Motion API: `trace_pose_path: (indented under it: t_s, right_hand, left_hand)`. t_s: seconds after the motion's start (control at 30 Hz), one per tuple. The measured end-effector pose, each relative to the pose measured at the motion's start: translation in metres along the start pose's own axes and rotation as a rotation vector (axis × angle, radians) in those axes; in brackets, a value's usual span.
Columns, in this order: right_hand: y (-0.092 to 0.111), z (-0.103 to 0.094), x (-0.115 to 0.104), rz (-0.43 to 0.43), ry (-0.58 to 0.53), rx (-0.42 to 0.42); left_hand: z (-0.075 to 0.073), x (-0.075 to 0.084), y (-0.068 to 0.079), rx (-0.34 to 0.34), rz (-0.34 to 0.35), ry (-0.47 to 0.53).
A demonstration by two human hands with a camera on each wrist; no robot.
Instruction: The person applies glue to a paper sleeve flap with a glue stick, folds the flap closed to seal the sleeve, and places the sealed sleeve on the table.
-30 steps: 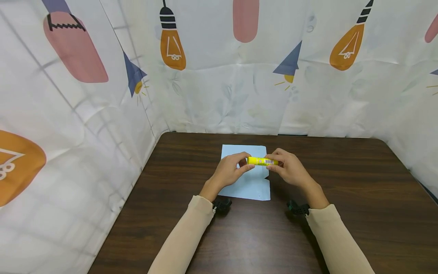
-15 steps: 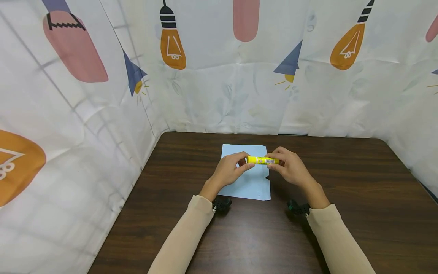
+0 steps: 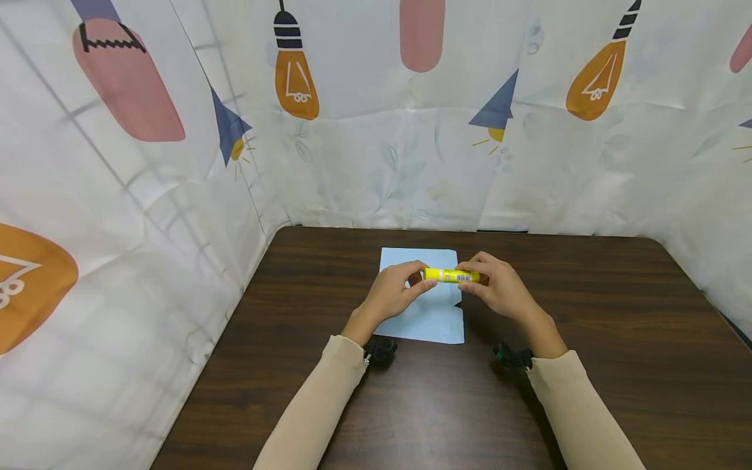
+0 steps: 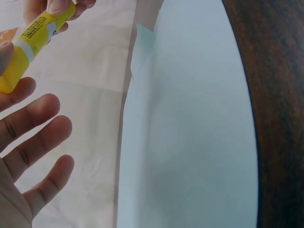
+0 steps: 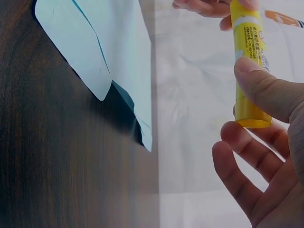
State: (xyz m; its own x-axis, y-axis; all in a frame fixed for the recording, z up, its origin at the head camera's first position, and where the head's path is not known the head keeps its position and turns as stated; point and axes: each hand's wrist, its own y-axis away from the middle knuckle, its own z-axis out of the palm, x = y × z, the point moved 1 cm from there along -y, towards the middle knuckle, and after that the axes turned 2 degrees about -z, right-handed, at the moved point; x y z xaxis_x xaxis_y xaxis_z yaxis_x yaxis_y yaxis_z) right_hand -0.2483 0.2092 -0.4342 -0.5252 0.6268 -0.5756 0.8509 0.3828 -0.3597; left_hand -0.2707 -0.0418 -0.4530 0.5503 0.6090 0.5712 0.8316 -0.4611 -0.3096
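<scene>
A yellow glue stick (image 3: 449, 276) is held level between both hands, above a light blue folded paper (image 3: 425, 324). My left hand (image 3: 395, 290) pinches its left end between thumb and index finger; in the left wrist view the other fingers (image 4: 50, 178) are spread off it. At the opposite end, my right hand (image 3: 496, 287) grips the barrel with thumb and fingers. Up close in the right wrist view, the glue stick (image 5: 248, 57) shows printed text and a barcode. The paper (image 5: 126, 52) has a notched right edge with lifted flaps.
The dark wooden table (image 3: 617, 339) surrounds the paper. A white patterned curtain (image 3: 376, 163) hangs along the table's back and left sides. Black wrist cameras (image 3: 382, 351) sit under both wrists.
Over the last second, my right hand has shifted very slightly upward and to the right on the glue stick. The left hand and the paper look unchanged.
</scene>
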Motion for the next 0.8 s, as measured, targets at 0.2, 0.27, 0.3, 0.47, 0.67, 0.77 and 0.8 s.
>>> trace_pose_path:
  t_s: [0.2, 0.27, 0.3, 0.47, 0.67, 0.77, 0.8]
  right_hand:
    - [-0.0002, -0.0022, -0.0006, -0.003, 0.015, 0.023]
    - [0.0, -0.0029, -0.0008, -0.003, 0.019, 0.026]
    - [0.0001, -0.0034, -0.0012, -0.003, 0.02, 0.026]
    - [0.0002, -0.0034, -0.0008, 0.004, 0.026, 0.021]
    - [0.0001, -0.0046, -0.0018, 0.004, 0.022, 0.023]
    - [0.0004, -0.0051, -0.002, 0.001, 0.02, 0.026]
    - [0.0004, -0.0053, -0.0019, 0.0, 0.019, 0.027]
  left_hand:
    - [-0.0023, -0.0002, 0.0001, 0.01, -0.017, 0.005]
    - [-0.0029, -0.0002, 0.0, 0.014, -0.017, 0.004]
    - [-0.003, -0.0001, -0.0001, 0.014, -0.015, 0.004]
    - [-0.0027, -0.0005, -0.0003, 0.014, -0.011, -0.005]
    - [-0.0031, -0.001, -0.0001, 0.013, -0.015, -0.004]
    - [-0.0036, -0.0014, -0.0001, 0.016, -0.012, -0.003]
    - [-0.0038, -0.0016, 0.0, 0.018, -0.012, -0.002]
